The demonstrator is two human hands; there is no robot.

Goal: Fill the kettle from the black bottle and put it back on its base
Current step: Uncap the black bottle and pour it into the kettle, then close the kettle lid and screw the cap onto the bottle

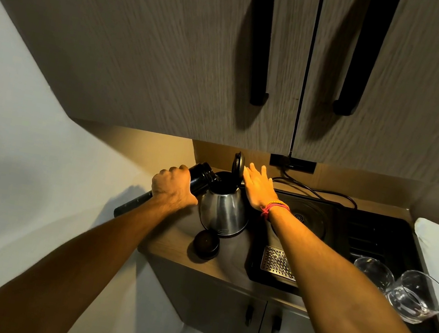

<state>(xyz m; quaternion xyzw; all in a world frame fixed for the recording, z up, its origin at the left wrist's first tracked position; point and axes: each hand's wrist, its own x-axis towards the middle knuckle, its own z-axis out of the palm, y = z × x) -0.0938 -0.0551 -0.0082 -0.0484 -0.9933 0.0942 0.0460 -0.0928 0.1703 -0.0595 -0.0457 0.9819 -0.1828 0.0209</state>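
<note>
Tipping black bottle (201,177) clenched in left hand (171,188) over open kettle (222,208), right hand (257,186) flat, released.

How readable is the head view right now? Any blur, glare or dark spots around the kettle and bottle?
Head view: warm light falls on both hands and the steel kettle, which shows soft reflections but no harsh glare; the black bottle and the dark tray lose detail in shadow; the upper cabinet is streaked with motion blur; wide-angle distortion bends the edges.
</note>
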